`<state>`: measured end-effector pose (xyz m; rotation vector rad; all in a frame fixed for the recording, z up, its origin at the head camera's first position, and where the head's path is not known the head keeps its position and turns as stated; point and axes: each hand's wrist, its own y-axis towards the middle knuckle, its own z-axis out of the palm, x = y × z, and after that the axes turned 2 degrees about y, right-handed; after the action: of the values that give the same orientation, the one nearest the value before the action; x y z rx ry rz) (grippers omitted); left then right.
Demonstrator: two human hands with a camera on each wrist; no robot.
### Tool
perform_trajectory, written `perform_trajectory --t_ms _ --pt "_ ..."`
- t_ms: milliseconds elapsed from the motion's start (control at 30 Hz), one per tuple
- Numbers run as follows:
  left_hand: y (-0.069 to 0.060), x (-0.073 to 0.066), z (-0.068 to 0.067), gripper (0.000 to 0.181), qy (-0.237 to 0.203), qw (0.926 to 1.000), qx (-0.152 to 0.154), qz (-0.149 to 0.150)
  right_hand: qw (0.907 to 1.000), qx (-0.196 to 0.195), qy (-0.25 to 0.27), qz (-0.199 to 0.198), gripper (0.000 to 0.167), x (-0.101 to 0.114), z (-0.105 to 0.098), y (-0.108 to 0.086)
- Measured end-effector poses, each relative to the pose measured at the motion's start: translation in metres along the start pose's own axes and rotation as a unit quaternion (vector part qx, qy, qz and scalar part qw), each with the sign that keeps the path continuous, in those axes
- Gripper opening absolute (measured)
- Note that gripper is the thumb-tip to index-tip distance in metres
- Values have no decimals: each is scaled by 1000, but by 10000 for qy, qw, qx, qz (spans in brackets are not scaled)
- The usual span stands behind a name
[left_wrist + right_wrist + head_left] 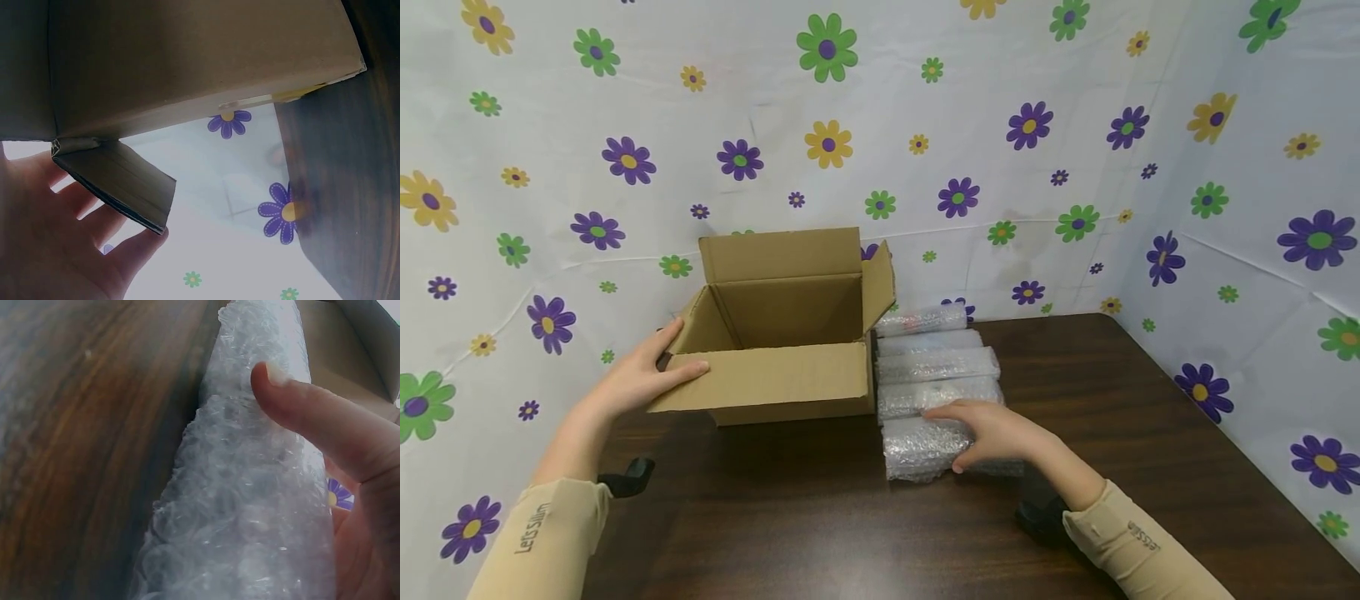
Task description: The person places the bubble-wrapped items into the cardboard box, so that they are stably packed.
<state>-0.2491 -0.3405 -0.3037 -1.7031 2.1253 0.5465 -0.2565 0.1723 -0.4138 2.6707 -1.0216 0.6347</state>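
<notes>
The cardboard box (793, 408) stands with its flaps spread, to the left of several bubble-wrapped rolls. At its left front corner my left hand (643, 371) touches the flaps, its thumb over the front flap (775, 375). The left wrist view shows the fingers (103, 222) fairly straight and spread behind a flap. My right hand (996, 429) reaches over the nearest bubble-wrap roll (921, 446). In the right wrist view its thumb (300, 403) lies across the roll's face, with the other fingers partly hidden behind the roll.
Behind the nearest roll, other wrapped rolls (936, 364) lie in a row against the box's right side. A brown wooden table (805, 517) carries everything. White flower-patterned sheets (880, 125) hang along the back and sides.
</notes>
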Motion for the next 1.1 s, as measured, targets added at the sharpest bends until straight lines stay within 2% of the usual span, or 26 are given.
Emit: perform_trajectory --t_ms 200,433,800,1100 --pt "0 0 -1 96 -29 9999 10 118 9999 -68 32 96 74 2 1 0" --pt "-1 0 -1 97 4 10000 30 76 9999 -81 84 27 73 4 -2 -1" --pt "1 2 -1 96 27 9999 14 102 9997 -118 163 109 74 7 -14 -3" --pt "2 2 -2 97 16 10000 33 65 9997 -211 28 -70 72 9 -25 -2"
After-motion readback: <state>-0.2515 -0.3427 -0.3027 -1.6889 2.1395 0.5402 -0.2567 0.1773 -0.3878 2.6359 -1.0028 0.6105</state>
